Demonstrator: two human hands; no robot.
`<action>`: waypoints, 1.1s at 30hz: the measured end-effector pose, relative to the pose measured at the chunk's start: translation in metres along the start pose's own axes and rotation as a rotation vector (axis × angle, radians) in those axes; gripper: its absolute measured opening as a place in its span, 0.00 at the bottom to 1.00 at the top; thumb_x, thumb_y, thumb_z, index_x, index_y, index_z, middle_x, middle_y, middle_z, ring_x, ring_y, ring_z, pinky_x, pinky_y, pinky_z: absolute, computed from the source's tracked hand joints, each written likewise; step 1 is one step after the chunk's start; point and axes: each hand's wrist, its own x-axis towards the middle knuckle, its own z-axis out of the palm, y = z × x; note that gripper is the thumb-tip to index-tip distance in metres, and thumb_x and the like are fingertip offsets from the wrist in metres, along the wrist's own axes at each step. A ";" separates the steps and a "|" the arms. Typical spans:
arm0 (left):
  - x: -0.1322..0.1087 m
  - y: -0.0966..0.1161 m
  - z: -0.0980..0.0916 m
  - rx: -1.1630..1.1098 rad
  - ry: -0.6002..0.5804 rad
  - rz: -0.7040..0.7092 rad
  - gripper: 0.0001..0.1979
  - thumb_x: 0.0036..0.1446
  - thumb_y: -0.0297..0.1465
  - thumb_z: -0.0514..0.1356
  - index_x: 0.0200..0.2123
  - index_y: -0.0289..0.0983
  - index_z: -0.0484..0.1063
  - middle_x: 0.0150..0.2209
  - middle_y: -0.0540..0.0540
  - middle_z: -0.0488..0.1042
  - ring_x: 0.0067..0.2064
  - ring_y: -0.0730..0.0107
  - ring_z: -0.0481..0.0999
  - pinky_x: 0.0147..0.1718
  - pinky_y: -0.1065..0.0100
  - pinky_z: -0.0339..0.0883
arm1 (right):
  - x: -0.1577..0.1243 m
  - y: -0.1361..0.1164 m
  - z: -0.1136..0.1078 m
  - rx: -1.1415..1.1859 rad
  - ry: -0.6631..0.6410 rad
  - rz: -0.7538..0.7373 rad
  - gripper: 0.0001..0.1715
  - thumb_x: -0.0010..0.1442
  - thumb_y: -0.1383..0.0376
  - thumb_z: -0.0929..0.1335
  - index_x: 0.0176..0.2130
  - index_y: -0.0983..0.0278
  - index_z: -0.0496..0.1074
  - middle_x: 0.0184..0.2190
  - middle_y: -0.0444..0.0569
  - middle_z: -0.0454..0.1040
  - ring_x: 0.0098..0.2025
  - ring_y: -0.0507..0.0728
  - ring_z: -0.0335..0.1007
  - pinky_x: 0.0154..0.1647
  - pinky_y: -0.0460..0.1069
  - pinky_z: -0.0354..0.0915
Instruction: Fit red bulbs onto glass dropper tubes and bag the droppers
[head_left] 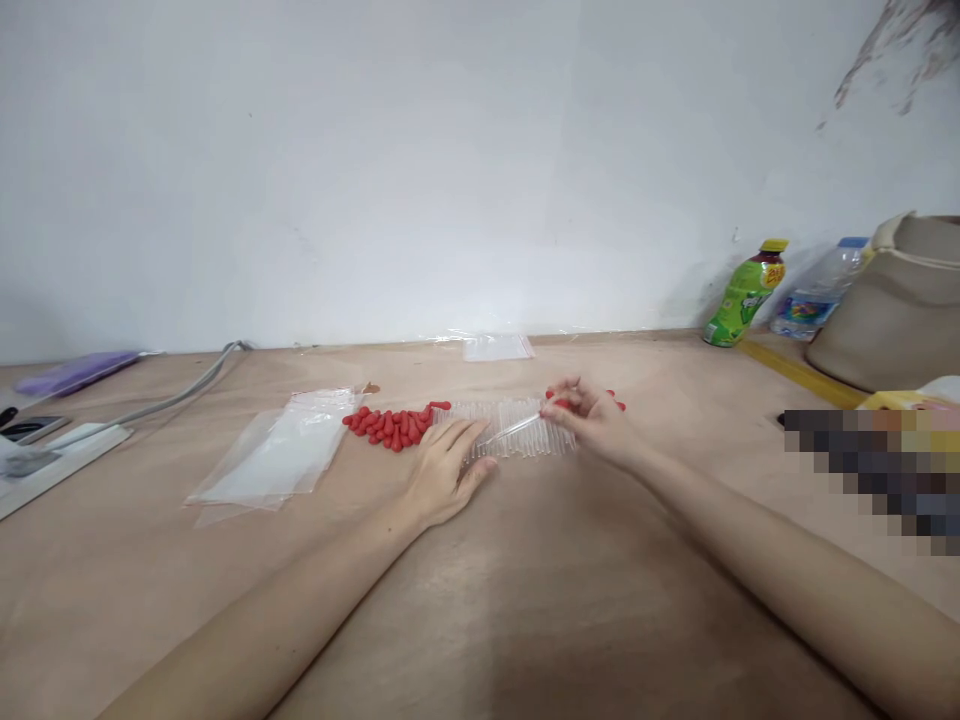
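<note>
A row of clear, thin tubes (499, 412) lies side by side in front of me, and several red rubber bulbs (388, 428) are heaped at its left end. My left hand (444, 472) rests over the left part of the row, fingers stretched out and thumb apart, beside the bulbs. Above the row's right part, my right hand (596, 422) pinches a clear dropper tube (517, 427) that slants down to the left. Red shows at its fingertips; whether that bulb is fitted on the tube is hard to tell. More red bulbs (620, 405) peek out behind this hand.
Clear plastic bags (281, 450) lie to the left, and another small bag (497, 347) lies by the wall. A grey cable (176, 388) runs to a white power strip (67, 468). Right: a green bottle (742, 300), a water bottle (814, 300) and a beige container (892, 310).
</note>
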 end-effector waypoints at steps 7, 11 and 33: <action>-0.001 -0.006 0.006 0.078 -0.157 -0.088 0.19 0.55 0.37 0.54 0.49 0.36 0.65 0.52 0.40 0.65 0.55 0.54 0.60 0.51 0.49 0.55 | 0.058 0.007 -0.046 -0.438 0.094 0.245 0.15 0.54 0.58 0.63 0.34 0.66 0.71 0.25 0.47 0.72 0.26 0.50 0.65 0.23 0.44 0.60; 0.000 -0.007 0.006 0.072 -0.255 -0.157 0.18 0.57 0.36 0.52 0.50 0.37 0.65 0.53 0.41 0.64 0.56 0.57 0.59 0.54 0.48 0.50 | 0.066 0.021 -0.033 -0.749 0.026 0.292 0.14 0.53 0.60 0.63 0.36 0.64 0.73 0.27 0.48 0.74 0.27 0.52 0.67 0.28 0.46 0.61; 0.037 0.002 0.021 0.270 -0.055 -0.291 0.12 0.53 0.39 0.54 0.35 0.37 0.70 0.40 0.42 0.67 0.45 0.59 0.63 0.43 0.57 0.56 | 0.046 0.033 -0.091 -0.964 -0.017 0.469 0.12 0.47 0.60 0.68 0.31 0.64 0.75 0.28 0.47 0.76 0.30 0.53 0.69 0.27 0.44 0.60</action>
